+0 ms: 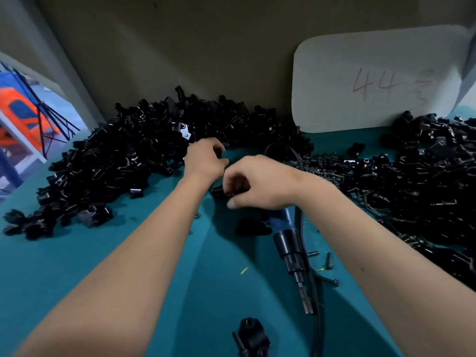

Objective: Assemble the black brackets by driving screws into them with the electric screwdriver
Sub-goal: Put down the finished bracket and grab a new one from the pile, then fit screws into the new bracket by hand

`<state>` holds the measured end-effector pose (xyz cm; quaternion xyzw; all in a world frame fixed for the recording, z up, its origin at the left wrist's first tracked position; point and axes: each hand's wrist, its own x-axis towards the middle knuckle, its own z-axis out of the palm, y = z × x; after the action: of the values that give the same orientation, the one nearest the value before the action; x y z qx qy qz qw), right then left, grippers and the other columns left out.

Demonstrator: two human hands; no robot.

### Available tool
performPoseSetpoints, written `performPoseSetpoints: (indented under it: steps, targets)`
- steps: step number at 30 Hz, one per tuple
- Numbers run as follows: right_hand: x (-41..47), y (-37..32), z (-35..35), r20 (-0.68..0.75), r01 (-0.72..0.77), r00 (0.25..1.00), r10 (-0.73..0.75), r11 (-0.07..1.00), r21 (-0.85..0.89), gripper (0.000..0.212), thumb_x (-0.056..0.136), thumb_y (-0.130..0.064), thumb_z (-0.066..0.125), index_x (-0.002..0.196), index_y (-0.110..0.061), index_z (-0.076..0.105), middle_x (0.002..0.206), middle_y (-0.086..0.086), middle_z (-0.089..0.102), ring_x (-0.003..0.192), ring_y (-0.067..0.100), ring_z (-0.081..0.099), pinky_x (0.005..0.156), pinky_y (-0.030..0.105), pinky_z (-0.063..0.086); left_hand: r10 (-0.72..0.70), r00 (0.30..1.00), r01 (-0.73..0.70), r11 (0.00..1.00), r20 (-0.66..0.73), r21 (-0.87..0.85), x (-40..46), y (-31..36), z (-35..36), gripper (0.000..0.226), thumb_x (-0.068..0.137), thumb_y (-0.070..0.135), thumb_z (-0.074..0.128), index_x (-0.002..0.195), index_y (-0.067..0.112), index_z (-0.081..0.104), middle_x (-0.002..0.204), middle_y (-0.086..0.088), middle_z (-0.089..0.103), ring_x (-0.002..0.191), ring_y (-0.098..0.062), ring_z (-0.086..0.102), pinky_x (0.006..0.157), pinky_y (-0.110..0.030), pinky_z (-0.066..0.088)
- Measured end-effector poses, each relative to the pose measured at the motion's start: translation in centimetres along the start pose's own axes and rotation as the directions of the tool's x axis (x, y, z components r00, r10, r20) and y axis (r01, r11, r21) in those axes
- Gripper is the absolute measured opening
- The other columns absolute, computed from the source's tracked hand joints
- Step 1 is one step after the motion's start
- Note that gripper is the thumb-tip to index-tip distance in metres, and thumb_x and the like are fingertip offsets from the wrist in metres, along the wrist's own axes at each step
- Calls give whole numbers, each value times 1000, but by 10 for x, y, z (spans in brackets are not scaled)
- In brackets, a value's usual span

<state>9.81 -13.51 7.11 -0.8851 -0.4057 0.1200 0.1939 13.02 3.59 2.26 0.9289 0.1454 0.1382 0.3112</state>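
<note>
Brackets (108,161): heaped left of our hands; left hand (204,161) nearer, pinching one. Right hand (260,184) grips another; screwdriver (291,246) lies beneath it, tip toward us.

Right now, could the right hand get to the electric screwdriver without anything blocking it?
Probably yes. The electric screwdriver lies on the green table just below the right hand, its blue grip nearest. The hand is holding a black bracket, though, so it would likely need to release or shift that first.

Your black brackets (123,155) are lying heaped on the desk (128,266); your blue electric screwdriver (288,235) is lying bit-toward-you beside them
</note>
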Motion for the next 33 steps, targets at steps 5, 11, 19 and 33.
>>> performPoseSetpoints:
  steps: [5, 11, 19, 33]
  targets:
    - [-26, 28, 5, -373, 14, 901, 219, 847, 531, 6, 97, -25, 73, 96, -20, 74, 66, -10, 67, 49, -1, 56, 52, 15, 43, -217, 973, 118, 742, -71, -660, -34, 21, -9, 24, 91, 13, 77, 112, 23, 74, 98, 6, 71, 94, -11, 68, 88, -32, 58]
    - [-60, 48, 17, -305, 97, 846, 437, 437, 894, 19, 105, -20, 60, 116, -21, 77, 87, 2, 68, 57, 9, 49, 48, 20, 35, -179, 974, 175, 201, 140, -964, -89, 42, 1, 20, 94, -1, 69, 96, 18, 73, 81, 4, 75, 68, -15, 66, 63, -24, 52]
    - [-76, 65, 25, -308, 229, 896, 320, 262, 938, 52, 96, 2, 64, 144, -19, 60, 111, 15, 76, 85, 21, 71, 63, 20, 53, -4, 977, 211, 212, 215, -954, -110, 31, 19, 33, 95, -13, 55, 112, 12, 69, 106, -8, 75, 95, -18, 71, 88, -32, 56]
    - [-71, 69, 35, -481, 295, 845, 234, 546, 784, 62, 86, 6, 77, 132, -34, 69, 103, 7, 72, 73, 19, 61, 58, 27, 50, 32, 986, 153, 180, 162, -972, -111, 34, 19, 16, 101, 1, 59, 105, 16, 64, 116, -17, 74, 91, -22, 69, 80, -32, 58]
